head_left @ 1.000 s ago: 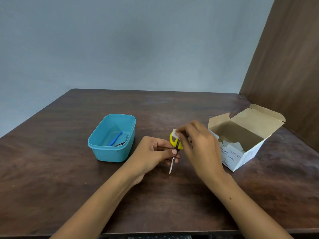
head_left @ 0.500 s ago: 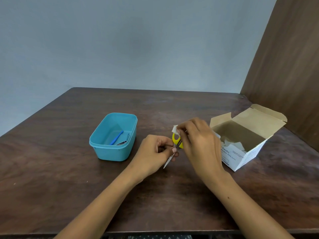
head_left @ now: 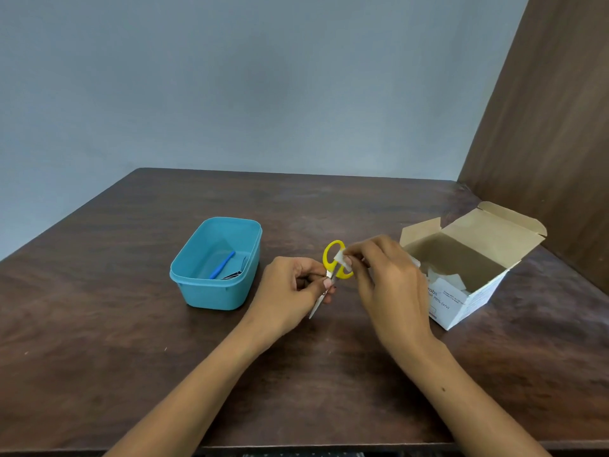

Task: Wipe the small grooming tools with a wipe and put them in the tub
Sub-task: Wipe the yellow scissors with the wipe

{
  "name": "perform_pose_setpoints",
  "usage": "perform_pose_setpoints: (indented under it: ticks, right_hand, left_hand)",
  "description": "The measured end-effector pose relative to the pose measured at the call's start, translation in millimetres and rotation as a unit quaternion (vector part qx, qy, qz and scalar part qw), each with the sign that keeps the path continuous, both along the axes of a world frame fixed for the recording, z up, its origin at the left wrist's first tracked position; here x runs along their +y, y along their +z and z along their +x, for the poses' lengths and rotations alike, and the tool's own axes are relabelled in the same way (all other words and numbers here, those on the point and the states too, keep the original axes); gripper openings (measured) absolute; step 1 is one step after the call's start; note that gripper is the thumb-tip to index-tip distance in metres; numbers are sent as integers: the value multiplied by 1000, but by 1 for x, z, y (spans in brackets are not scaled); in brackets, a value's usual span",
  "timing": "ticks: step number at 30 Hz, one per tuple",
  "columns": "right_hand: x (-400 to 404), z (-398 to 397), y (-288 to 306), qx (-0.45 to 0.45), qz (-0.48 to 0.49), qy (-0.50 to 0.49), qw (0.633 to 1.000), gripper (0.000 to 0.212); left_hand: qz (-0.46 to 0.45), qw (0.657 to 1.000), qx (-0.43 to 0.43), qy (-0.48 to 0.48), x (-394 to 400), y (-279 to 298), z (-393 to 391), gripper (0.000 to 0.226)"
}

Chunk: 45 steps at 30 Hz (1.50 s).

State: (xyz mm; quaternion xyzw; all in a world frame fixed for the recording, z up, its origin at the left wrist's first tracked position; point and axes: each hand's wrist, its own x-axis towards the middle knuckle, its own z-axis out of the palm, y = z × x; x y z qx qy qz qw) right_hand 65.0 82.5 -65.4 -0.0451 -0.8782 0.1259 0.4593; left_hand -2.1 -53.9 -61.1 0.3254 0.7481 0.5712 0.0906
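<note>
Gripping the scissors (head_left: 330, 275) in your left hand (head_left: 294, 289), your right hand (head_left: 387, 275) pinches the wipe (head_left: 342, 260) against the yellow handle, right of the tub (head_left: 217, 285).

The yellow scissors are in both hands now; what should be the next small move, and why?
Probably slide the wipe further along the yellow handle loops of the scissors. The right hand pinches the wipe against a loop, while the left hand holds the scissors near the pivot, blades pointing down. The blue tub, left of the hands, already holds other tools, so dropping the scissors in likely comes after.
</note>
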Motion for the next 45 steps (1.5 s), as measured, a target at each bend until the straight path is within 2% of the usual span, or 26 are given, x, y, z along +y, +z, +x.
perform_pose_setpoints:
  ticks: [5,11,15,17,20,25,27,30,33,38,40,42,45]
  right_hand:
    - [-11,3,-6,-39,34,27,998,18]
    - [4,-4,4,-6,-15,-33,999,8]
    - [0,-1,-1,-22,1,12,1000,13]
    - [-5,1,-3,-36,17,20,999,22]
    - [-5,0,-1,-25,15,12,1000,20]
    - [8,-7,1,-10,-60,-21,998,5]
    - [12,-8,2,-12,-103,-5,995,5]
    - [12,-8,3,-32,-108,30,993,9]
    - [13,-8,5,-49,-109,40,992,7]
    - [17,-7,3,-68,-210,39,974,5]
    - [19,-6,2,-79,-253,48,963,10]
    - [16,-5,0,-98,-328,84,936,20]
    - [8,-4,1,-57,-435,129,889,20]
  left_hand:
    - [13,1000,18,10,-1,-4,-7,14]
    - [10,1000,8,1,1,-5,-4,14]
    - [7,1000,27,9,0,-5,-5,16]
    - [5,999,50,16,0,-5,-5,20]
    - [-7,995,90,32,1,-4,-5,20]
    - [-53,966,246,60,0,-4,-3,8]
    - [-62,956,279,59,0,-4,-3,7]
    - [-77,946,309,57,-1,-4,-4,10]
    - [-67,950,297,61,-2,-4,-5,11]
    - [-60,967,239,70,-1,-5,-6,9]
    - [-39,980,182,76,0,-4,-6,14]
    - [0,992,102,73,0,-1,-6,25]
    - [60,997,-30,47,2,2,-4,24]
